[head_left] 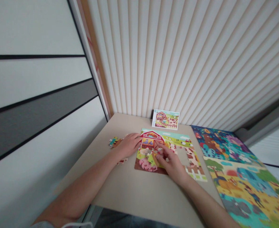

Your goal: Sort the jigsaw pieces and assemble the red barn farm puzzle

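Note:
A farm jigsaw puzzle point(151, 136) with a red barn, pink pigs and a white fence lies partly assembled on the table, with a gap right of its middle. My left hand point(130, 144) rests flat at the puzzle's left edge, fingers stretched toward the barn. Loose puzzle pieces point(114, 141) lie beside and partly under that hand. Over the puzzle's lower middle is my right hand point(171, 163), its thumb and fingers closed around a yellow-green puzzle piece point(154, 159). The fingers partly hide this piece, and I cannot tell whether it touches its neighbours.
A small reference card point(166, 119) of the farm picture stands at the back of the beige table point(127, 193). On the right lie a dark-blue forest puzzle point(222, 144) and a yellow savanna puzzle point(246, 190). A pleated screen point(149, 63) rises behind; white panels point(34, 133) stand left.

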### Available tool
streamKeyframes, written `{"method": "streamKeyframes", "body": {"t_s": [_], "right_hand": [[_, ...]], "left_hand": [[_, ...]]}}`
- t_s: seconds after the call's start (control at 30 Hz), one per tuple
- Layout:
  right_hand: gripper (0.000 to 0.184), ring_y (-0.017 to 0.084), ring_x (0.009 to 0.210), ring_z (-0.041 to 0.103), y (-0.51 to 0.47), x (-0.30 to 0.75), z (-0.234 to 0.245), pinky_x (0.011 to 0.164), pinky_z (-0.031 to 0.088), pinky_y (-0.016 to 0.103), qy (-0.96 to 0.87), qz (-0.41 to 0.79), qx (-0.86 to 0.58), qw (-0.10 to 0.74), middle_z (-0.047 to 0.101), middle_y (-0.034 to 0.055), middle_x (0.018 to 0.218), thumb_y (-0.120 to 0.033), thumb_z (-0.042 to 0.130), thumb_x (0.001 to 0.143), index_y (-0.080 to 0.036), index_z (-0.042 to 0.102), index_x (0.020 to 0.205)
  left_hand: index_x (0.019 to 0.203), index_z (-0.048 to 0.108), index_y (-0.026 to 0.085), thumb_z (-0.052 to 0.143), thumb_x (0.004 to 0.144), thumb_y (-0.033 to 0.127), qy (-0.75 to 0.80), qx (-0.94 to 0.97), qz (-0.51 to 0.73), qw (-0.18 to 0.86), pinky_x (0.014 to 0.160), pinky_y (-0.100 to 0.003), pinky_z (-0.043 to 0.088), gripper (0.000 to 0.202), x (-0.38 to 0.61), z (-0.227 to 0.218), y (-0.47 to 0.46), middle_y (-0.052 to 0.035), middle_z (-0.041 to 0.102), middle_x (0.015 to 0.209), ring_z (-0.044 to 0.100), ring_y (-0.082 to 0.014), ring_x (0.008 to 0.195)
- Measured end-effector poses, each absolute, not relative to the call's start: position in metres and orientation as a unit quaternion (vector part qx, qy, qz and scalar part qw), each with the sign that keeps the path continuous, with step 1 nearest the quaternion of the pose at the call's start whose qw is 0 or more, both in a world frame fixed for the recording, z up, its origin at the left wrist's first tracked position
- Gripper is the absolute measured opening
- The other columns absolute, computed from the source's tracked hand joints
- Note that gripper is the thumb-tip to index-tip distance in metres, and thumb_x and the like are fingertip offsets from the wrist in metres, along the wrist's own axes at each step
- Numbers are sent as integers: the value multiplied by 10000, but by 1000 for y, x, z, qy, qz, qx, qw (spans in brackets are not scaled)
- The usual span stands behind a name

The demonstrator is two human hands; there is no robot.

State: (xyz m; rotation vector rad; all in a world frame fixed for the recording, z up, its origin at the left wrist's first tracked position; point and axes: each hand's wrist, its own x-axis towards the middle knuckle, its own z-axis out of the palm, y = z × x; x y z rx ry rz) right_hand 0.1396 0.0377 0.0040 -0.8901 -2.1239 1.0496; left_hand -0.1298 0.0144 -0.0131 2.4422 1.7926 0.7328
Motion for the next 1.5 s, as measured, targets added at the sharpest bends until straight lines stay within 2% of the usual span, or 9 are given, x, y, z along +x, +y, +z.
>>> {"method": "streamKeyframes", "body": {"t_s": [0.17,0.37,0.53,0.6,0.73,0.97,1.2,1.33,1.5], "right_hand": [[379,182,755,605,47,140,-2,676,489,289,-781,414,-358,301,692,34,880,-441,593,941,-203,666,1228],[412,160,688,577,47,143,-1,589,451,258,-770,419,-365,313,676,37,834,-464,569,961,-186,662,1251],[394,138,579,554,29,141,6,525,433,242,-784,495,-300,224,645,-4,688,-459,593,960,-202,667,1250],[349,147,653,606,20,139,14,575,478,253,-818,484,-250,187,708,26,821,-426,583,977,-233,680,1251],[302,206,1077,644,12,137,28,937,513,341,-892,393,-146,171,709,74,1207,-316,547,1008,-269,688,1271],[294,199,1176,607,16,138,29,1085,413,399,-941,306,-73,124,709,41,1247,-218,565,985,-281,692,1242],[206,219,1307,522,7,136,33,1148,353,423,-958,270,-17,96,705,32,1271,-255,557,985,-260,737,1086],[221,206,1308,525,5,135,32,1160,336,419,-959,267,-20,95,701,26,1280,-241,537,991,-258,729,1099],[208,197,1297,530,7,137,31,1160,327,407,-960,262,-26,99,702,18,1275,-233,545,982,-254,725,1084]], "left_hand": [[1257,634,225,480,1000,239,569,793,218,-11,1026,-408,465,300,-129,-11,14,-100,636,1257,587,-246,1160],[1243,639,180,459,988,217,632,730,246,-91,1057,-418,449,314,-172,15,13,-110,650,1258,588,-254,1175],[1223,646,184,468,989,311,697,675,237,-40,980,-359,487,320,-223,23,1,-94,690,1184,645,-229,1074],[1173,676,195,549,947,375,707,680,193,16,914,-336,502,316,-232,18,-2,-88,708,1141,665,-230,1010],[1179,688,201,665,846,512,702,690,159,80,920,-324,483,456,-239,8,-4,-99,700,1155,657,-253,1039],[1228,665,209,816,627,496,730,656,105,161,899,-315,503,683,-259,-1,-14,-96,661,1202,659,-267,1015],[1199,655,207,686,783,345,714,665,186,112,942,-323,498,439,-264,-4,-4,-89,671,1167,641,-246,1067],[1178,661,192,565,820,186,733,634,227,94,857,-309,525,371,-261,-9,5,-81,693,1112,672,-204,914],[1205,653,170,585,838,235,719,628,275,113,864,-308,538,380,-255,-14,10,-107,682,1185,691,-211,956]]}}
